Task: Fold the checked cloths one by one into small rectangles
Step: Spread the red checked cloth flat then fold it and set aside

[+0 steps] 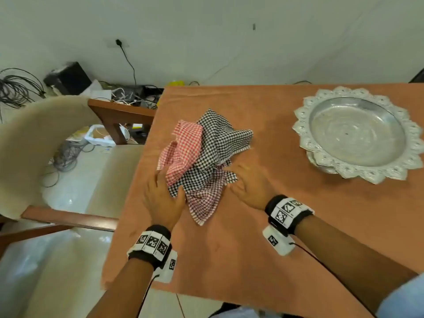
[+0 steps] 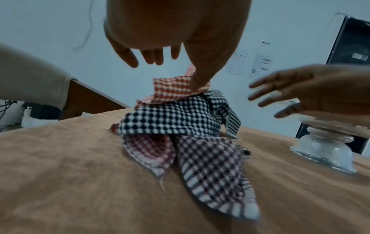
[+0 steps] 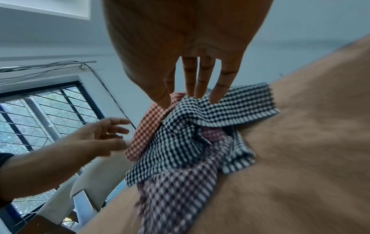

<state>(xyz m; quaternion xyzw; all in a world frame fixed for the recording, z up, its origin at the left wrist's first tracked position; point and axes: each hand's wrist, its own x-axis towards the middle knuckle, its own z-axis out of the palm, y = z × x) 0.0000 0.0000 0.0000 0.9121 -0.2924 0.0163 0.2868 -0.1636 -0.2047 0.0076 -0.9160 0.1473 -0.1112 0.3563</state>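
Three crumpled checked cloths lie in one pile on the table: a red-and-white cloth (image 1: pixel 183 145) (image 2: pixel 174 88) on the left, a black-and-white cloth (image 1: pixel 222 141) (image 2: pixel 172 118) (image 3: pixel 236 104) over the middle, and a maroon cloth (image 1: pixel 204 200) (image 2: pixel 212 171) (image 3: pixel 176 190) at the near side. My left hand (image 1: pixel 165 180) (image 2: pixel 186 69) hovers over the pile's left side with fingers spread, its thumb touching the red cloth. My right hand (image 1: pixel 238 177) (image 3: pixel 184 96) is at the pile's right side, straight fingertips touching the black-and-white cloth. Neither hand grips anything.
An orange-brown cloth covers the table (image 1: pixel 252 237). A silver pedestal tray (image 1: pixel 302 125) with a scalloped rim stands at the back right. A beige chair (image 1: pixel 46 134) stands just off the table's left edge, with cables on the floor behind.
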